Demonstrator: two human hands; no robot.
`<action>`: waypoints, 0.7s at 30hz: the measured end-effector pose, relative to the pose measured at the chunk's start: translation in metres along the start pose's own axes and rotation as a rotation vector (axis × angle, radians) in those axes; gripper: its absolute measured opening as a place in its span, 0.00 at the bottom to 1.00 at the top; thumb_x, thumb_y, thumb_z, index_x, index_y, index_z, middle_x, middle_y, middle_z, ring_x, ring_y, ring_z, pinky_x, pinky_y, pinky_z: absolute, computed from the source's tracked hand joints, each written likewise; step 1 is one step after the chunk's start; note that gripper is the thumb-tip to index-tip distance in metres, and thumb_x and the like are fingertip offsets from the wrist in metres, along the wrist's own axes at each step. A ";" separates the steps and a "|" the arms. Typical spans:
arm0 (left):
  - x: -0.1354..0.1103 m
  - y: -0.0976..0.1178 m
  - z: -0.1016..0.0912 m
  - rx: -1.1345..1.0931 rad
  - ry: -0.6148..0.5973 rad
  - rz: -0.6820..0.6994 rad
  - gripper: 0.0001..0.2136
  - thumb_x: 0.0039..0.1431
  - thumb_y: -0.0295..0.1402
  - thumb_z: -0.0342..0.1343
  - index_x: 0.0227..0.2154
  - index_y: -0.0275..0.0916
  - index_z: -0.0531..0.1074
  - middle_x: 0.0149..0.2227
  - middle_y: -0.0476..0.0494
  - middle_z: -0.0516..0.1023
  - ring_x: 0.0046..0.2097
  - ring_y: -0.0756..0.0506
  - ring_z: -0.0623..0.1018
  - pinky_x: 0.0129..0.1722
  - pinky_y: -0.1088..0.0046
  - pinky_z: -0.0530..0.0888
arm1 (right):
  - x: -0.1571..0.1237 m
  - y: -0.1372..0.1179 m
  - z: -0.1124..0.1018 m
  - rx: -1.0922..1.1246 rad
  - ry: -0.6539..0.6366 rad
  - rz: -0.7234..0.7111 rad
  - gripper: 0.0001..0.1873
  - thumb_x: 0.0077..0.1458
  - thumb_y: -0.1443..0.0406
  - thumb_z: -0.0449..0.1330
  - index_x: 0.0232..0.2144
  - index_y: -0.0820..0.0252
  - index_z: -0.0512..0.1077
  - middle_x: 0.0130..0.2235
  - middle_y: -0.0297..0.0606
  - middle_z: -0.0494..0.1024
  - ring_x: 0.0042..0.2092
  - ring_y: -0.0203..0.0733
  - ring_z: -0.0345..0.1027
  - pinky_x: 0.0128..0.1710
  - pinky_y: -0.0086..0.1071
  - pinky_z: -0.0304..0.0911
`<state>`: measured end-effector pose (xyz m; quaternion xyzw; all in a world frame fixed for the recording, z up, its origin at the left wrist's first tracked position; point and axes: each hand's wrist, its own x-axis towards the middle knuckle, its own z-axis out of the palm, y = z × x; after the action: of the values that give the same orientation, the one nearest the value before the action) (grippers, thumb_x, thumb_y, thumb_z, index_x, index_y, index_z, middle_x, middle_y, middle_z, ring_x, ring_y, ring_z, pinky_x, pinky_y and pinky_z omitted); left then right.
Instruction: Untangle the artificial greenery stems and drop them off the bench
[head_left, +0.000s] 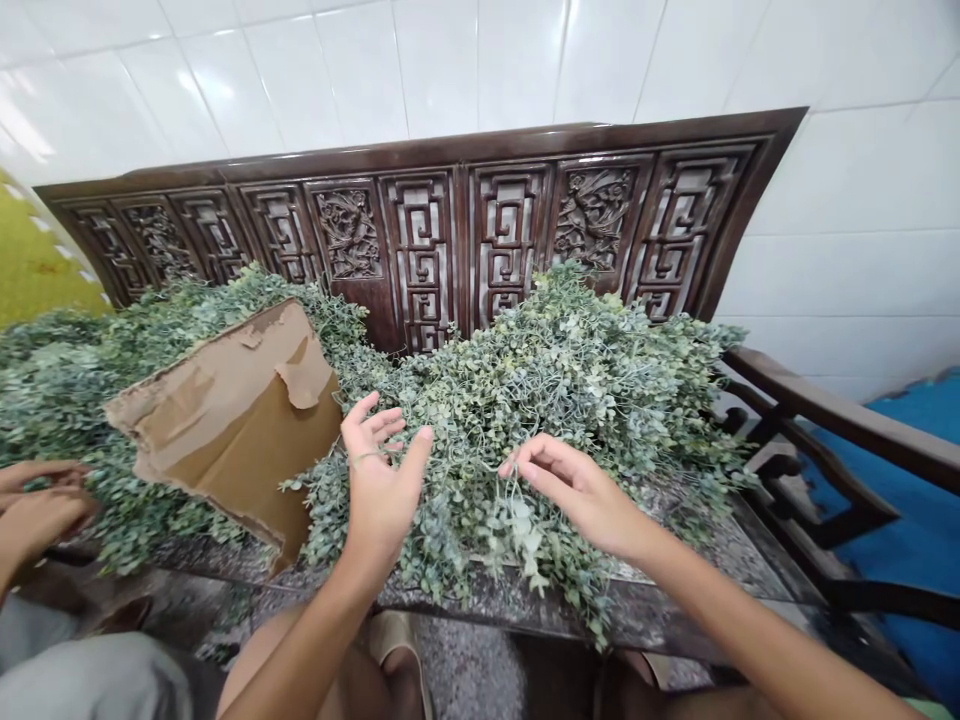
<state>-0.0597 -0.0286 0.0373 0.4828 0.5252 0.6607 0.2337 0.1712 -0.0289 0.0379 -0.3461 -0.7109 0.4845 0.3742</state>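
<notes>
Pinching a pale sprig (pixel 521 530) near five o'clock, the right hand (pixel 574 490) is hovering while the left hand (pixel 382 485) is spreading wide near seven. Leaves (pixel 540 380) are filling the center, spilling over the front edge of the bench (pixel 462 250) at six; bare seat (pixel 739 550) is showing at four.

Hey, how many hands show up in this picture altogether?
4. The wearer's left hand is open above the leaves; the right hand touches them farther right. At the left edge, another person's upper hand and lower hand overlap.
</notes>
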 end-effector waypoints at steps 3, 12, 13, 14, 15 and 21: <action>0.001 0.007 -0.002 -0.177 0.120 0.104 0.22 0.59 0.33 0.60 0.54 0.44 0.60 0.50 0.41 0.70 0.51 0.46 0.72 0.51 0.68 0.69 | 0.000 -0.002 -0.001 0.088 -0.037 0.034 0.12 0.67 0.55 0.53 0.37 0.56 0.67 0.43 0.39 0.80 0.48 0.43 0.72 0.51 0.39 0.63; -0.002 0.027 -0.009 -0.271 0.167 0.229 0.05 0.63 0.30 0.54 0.41 0.43 0.69 0.41 0.46 0.71 0.44 0.47 0.73 0.47 0.72 0.69 | 0.001 0.001 -0.004 0.161 0.008 0.044 0.11 0.65 0.55 0.57 0.36 0.56 0.69 0.42 0.41 0.81 0.42 0.41 0.74 0.47 0.39 0.67; -0.005 0.028 -0.008 -0.214 0.087 0.216 0.03 0.64 0.31 0.53 0.40 0.42 0.70 0.40 0.46 0.71 0.43 0.47 0.73 0.45 0.72 0.69 | 0.001 0.001 -0.004 0.163 0.013 0.042 0.11 0.65 0.55 0.57 0.36 0.57 0.69 0.43 0.41 0.81 0.42 0.41 0.74 0.46 0.39 0.67; -0.009 0.028 -0.006 -0.149 -0.015 0.204 0.03 0.64 0.31 0.53 0.37 0.41 0.71 0.38 0.46 0.72 0.41 0.47 0.72 0.44 0.71 0.69 | 0.001 0.001 -0.004 0.164 0.015 0.037 0.11 0.64 0.55 0.58 0.36 0.57 0.69 0.43 0.41 0.81 0.42 0.41 0.74 0.46 0.39 0.67; -0.012 0.028 -0.004 -0.082 -0.130 0.196 0.04 0.65 0.31 0.52 0.35 0.41 0.71 0.37 0.46 0.72 0.40 0.47 0.72 0.42 0.71 0.69 | 0.002 0.001 -0.004 0.166 0.014 0.031 0.11 0.64 0.56 0.58 0.36 0.57 0.70 0.44 0.41 0.81 0.43 0.41 0.73 0.47 0.40 0.67; -0.026 0.024 0.004 0.269 -0.429 0.450 0.11 0.62 0.26 0.54 0.45 0.42 0.74 0.43 0.41 0.74 0.46 0.42 0.73 0.47 0.65 0.68 | 0.002 -0.002 -0.003 0.214 -0.063 -0.018 0.08 0.65 0.59 0.58 0.37 0.57 0.71 0.44 0.40 0.79 0.50 0.43 0.71 0.56 0.43 0.63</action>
<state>-0.0407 -0.0563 0.0494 0.7412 0.4267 0.5038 0.1215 0.1726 -0.0266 0.0411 -0.2822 -0.6696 0.5650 0.3908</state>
